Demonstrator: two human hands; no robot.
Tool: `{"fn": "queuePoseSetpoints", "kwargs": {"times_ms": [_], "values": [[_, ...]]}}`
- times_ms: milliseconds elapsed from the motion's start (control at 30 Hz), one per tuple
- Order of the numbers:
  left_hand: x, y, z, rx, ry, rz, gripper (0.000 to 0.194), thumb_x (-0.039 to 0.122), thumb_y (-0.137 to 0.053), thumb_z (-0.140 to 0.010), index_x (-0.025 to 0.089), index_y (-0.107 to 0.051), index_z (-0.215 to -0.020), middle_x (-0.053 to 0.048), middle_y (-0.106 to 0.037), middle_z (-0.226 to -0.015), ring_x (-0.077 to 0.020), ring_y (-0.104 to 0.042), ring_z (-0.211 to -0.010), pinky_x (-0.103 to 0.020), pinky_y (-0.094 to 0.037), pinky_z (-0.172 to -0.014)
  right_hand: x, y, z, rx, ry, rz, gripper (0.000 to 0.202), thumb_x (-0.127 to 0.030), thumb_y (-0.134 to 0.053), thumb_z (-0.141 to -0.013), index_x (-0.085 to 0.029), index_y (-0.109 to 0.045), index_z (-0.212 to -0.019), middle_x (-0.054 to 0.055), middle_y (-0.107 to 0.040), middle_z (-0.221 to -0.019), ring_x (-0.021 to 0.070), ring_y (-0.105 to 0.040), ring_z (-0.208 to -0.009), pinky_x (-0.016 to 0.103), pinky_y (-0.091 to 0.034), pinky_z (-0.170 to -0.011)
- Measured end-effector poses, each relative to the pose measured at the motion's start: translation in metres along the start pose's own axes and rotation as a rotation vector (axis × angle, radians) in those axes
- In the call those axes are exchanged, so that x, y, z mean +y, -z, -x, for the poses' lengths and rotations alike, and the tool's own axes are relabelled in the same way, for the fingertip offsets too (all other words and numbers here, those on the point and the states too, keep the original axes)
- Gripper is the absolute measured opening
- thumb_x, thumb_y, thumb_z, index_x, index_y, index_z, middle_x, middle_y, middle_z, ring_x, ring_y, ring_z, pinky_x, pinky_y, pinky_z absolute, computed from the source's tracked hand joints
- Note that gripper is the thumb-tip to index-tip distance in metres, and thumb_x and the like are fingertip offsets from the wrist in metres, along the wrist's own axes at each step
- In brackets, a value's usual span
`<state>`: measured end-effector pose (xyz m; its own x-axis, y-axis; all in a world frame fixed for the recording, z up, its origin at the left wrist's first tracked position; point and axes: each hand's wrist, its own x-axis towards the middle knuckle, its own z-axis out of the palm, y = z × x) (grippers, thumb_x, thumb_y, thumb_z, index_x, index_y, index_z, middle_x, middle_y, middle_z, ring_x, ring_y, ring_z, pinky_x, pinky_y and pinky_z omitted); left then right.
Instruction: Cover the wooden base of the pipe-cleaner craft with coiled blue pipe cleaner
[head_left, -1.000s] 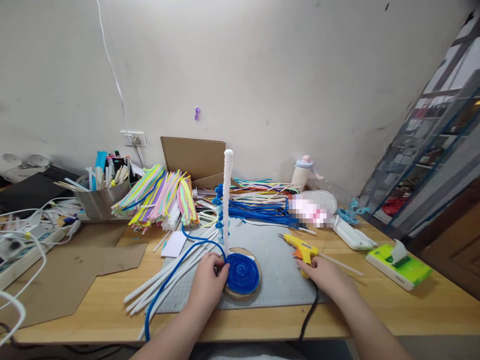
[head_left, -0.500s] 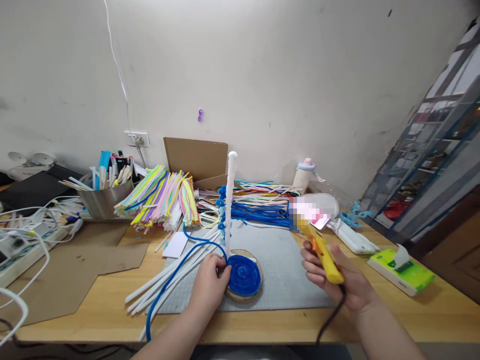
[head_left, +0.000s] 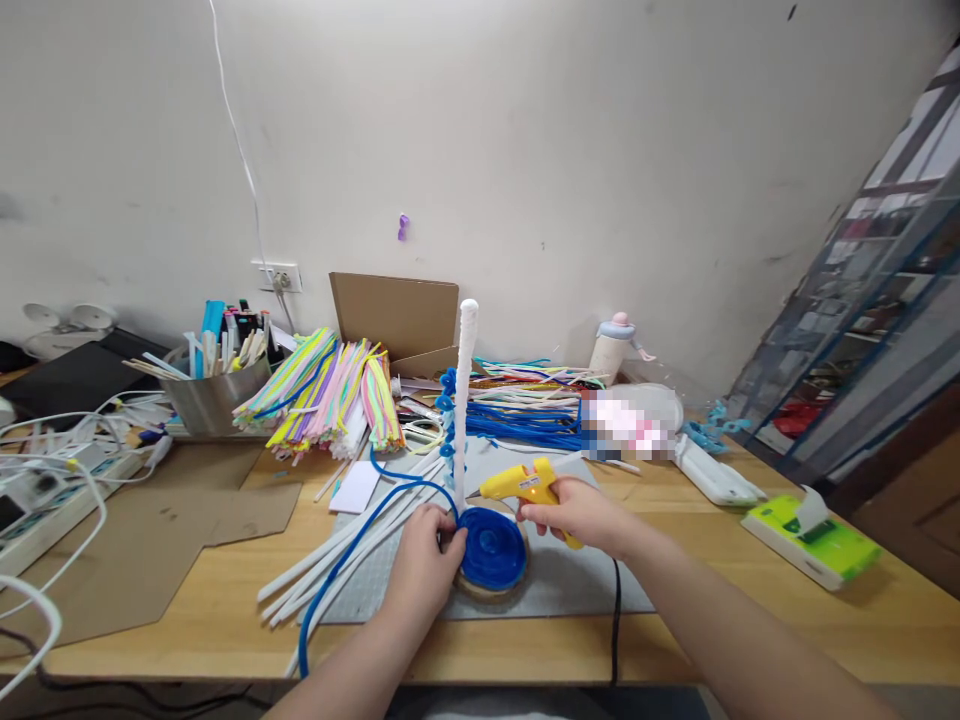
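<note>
My right hand (head_left: 574, 510) is closed round a yellow hot glue gun (head_left: 521, 484), its nozzle pointing left at the foot of an upright white fuzzy post (head_left: 465, 400). The post rises from the back left of a round wooden base (head_left: 491, 594). A flat coil of blue pipe cleaner (head_left: 491, 547) covers most of that base. At the coil's left edge my left hand (head_left: 429, 550) pinches the blue pipe cleaner, whose loose tail (head_left: 330, 580) runs back and then curves to the table's front edge. Small blue curls (head_left: 448, 400) stand beside the post on its left.
Under the base lies a grey cutting mat (head_left: 570, 590). White pipe cleaners (head_left: 300, 595) lie left of my hand. Coloured bundles (head_left: 330, 395), blue pipe cleaners (head_left: 525, 425) and a bottle (head_left: 611, 350) stand behind. A tissue pack (head_left: 810, 545) is at right, power strips (head_left: 67, 500) at left.
My right hand has swung the glue gun leftward from the right of the mat, turning its nozzle to the post's foot. My left hand stays at the coil's edge.
</note>
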<state>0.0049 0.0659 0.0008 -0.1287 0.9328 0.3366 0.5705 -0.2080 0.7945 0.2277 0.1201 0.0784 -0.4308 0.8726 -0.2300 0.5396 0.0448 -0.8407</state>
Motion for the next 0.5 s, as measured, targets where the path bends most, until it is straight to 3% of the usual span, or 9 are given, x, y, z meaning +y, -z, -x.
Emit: {"fn": "queuePoseSetpoints", "kwargs": {"times_ms": [67, 200, 400, 500], "values": [[0.000, 0.000, 0.000, 0.003, -0.001, -0.007, 0.013, 0.026, -0.057, -0.075, 0.020, -0.049, -0.065, -0.004, -0.057, -0.081, -0.0183, -0.056, -0.077, -0.030, -0.044, -0.069, 0.001, -0.006, -0.007, -0.033, 0.032, -0.001, 0.029, -0.044, -0.063, -0.073, -0.016, -0.064, -0.079, -0.002, -0.058, -0.058, 0.0074, -0.045, -0.045, 0.018, -0.034, -0.043], [-0.001, 0.000, 0.000, -0.005, -0.002, -0.015, 0.013, 0.025, -0.056, -0.076, 0.020, -0.049, -0.066, -0.004, -0.057, -0.082, -0.0185, -0.056, -0.078, -0.030, -0.044, -0.070, 0.003, -0.016, -0.014, 0.026, 0.014, 0.032, 0.041, -0.054, -0.053, -0.078, -0.017, -0.059, -0.063, -0.002, -0.053, -0.050, 0.0072, -0.039, -0.038, 0.020, -0.031, -0.039], [0.000, 0.001, -0.001, -0.007, -0.012, -0.021, 0.012, 0.024, -0.057, -0.075, 0.020, -0.050, -0.066, -0.003, -0.057, -0.081, -0.0187, -0.056, -0.077, -0.030, -0.044, -0.068, -0.003, -0.022, -0.016, 0.057, -0.012, 0.145, 0.041, -0.057, -0.053, -0.077, -0.018, -0.057, -0.064, -0.002, -0.051, -0.049, 0.0090, -0.044, -0.040, 0.020, -0.032, -0.039], [0.001, 0.001, -0.001, -0.007, -0.001, -0.024, 0.012, 0.025, -0.057, -0.075, 0.020, -0.052, -0.066, -0.003, -0.057, -0.081, -0.0189, -0.056, -0.078, -0.030, -0.044, -0.070, -0.001, -0.022, -0.020, 0.062, 0.053, 0.190, 0.038, -0.052, -0.053, -0.080, -0.018, -0.058, -0.064, -0.001, -0.057, -0.055, 0.0104, -0.049, -0.048, 0.020, -0.035, -0.045]]}}
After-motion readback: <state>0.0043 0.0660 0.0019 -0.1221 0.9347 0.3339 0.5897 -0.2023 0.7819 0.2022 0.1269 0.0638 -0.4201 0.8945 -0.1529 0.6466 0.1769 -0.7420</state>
